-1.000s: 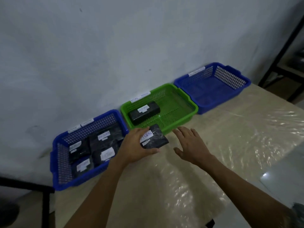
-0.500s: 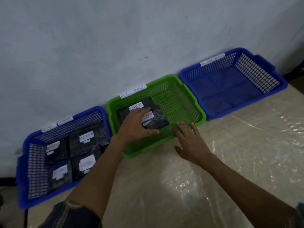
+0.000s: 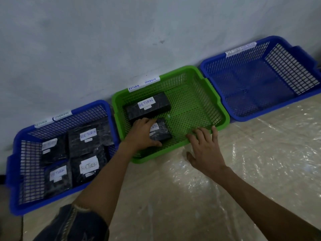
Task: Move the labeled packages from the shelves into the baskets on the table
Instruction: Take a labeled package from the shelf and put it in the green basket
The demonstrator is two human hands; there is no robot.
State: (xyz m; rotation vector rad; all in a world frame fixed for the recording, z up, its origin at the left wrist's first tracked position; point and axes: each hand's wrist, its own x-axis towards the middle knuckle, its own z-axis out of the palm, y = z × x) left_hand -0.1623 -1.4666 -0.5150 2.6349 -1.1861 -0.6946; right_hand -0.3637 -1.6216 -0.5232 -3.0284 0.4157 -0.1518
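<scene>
Package [image 3: 161, 133] in green basket [image 3: 152, 158], frame centre.
Left hand [image 3: 140, 136] apparently grips it; right hand [image 3: 206, 150] lies spread on rim.

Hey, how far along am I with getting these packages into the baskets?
Done: four packages sit in the left blue basket, and a rear package lies in the green basket. In hand: your left hand grips a second package low inside the green basket; the right hand rests open by its front rim. Left: no package shows in the right blue basket; the shelves are out of view, so the rest is unknown.
</scene>
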